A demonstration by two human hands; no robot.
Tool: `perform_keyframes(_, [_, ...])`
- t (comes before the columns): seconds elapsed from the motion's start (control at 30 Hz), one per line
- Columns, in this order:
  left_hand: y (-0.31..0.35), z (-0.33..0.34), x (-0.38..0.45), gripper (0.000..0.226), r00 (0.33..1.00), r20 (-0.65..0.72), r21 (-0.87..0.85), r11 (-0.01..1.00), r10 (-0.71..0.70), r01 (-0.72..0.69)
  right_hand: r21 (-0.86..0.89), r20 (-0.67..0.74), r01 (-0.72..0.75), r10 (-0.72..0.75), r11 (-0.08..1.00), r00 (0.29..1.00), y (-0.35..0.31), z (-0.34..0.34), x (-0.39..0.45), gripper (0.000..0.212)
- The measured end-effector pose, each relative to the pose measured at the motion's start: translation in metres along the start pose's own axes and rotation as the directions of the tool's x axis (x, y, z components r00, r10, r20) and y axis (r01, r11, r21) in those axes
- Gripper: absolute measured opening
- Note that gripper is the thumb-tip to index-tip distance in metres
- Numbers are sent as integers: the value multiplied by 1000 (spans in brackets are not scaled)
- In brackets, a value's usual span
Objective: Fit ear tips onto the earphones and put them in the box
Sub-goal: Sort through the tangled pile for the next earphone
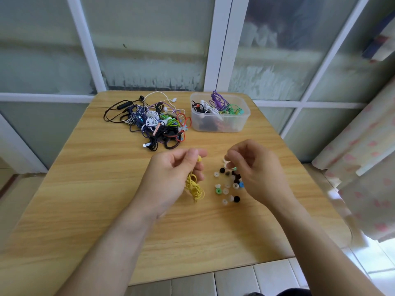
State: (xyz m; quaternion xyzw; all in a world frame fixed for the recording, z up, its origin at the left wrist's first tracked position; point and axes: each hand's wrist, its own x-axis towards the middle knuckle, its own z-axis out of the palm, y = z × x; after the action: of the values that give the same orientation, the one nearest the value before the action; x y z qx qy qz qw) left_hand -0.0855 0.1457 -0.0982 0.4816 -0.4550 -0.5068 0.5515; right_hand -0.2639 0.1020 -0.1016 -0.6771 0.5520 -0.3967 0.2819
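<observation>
Head view, past the two bare forearms. Left hand [171, 178] clenched round a bunched yellow wired earphone [194, 186], one bud pinched up at the fingertips, cable loops dangling toward the light wooden table [96, 189]. Right hand [256, 174] just right of that earphone, fingers curled, apparently pinching a small pale silicone ear tip [226, 160]; hard to tell for sure. Below it, right of the earphone, a scatter of loose black, white, green and blue ear tips [227, 186]. Beyond the earphone, a tangled heap of mixed-colour earphones [154, 122]; farther right, a clear plastic box [220, 122] already partly filled with finished sets.

Risks, as judged: tip slipping from so small a pinch and bouncing away; dangling loops sweeping loose tips off; wrong-sized tip popping off later.
</observation>
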Motion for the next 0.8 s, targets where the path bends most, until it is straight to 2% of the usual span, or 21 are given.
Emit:
perform_keyframes(0.1, [1, -1, 0, 19, 1000, 15, -26, 1000, 18, -18, 374, 86, -33, 1, 927, 996, -13, 0, -13, 4])
perform_keyframes(0.2, [2, -1, -1, 29, 998, 0, -58, 996, 64, -64, 520, 127, -51, -18, 853, 992, -19, 0, -17, 10])
perform_keyframes(0.33, [1, 2, -3, 33, 998, -22, -65, 996, 66, -67, 576, 163, -15, -97, 817, 982, -22, 4, -21, 11])
perform_keyframes(0.5, [2, 5, -4, 35, 997, 17, -158, 985, 73, -70, 607, 84, 66, -146, 792, 986, -26, 9, -24, 17])
perform_keyframes(0.63, [4, 4, -3, 31, 997, 38, -220, 974, 71, -61, 632, 55, 73, -139, 771, 989, -28, 8, -25, 17])
perform_keyframes(0.8, [3, 4, -3, 25, 994, 25, -164, 982, 103, -97, 616, 88, 54, -136, 786, 987, -27, 7, -24, 19])
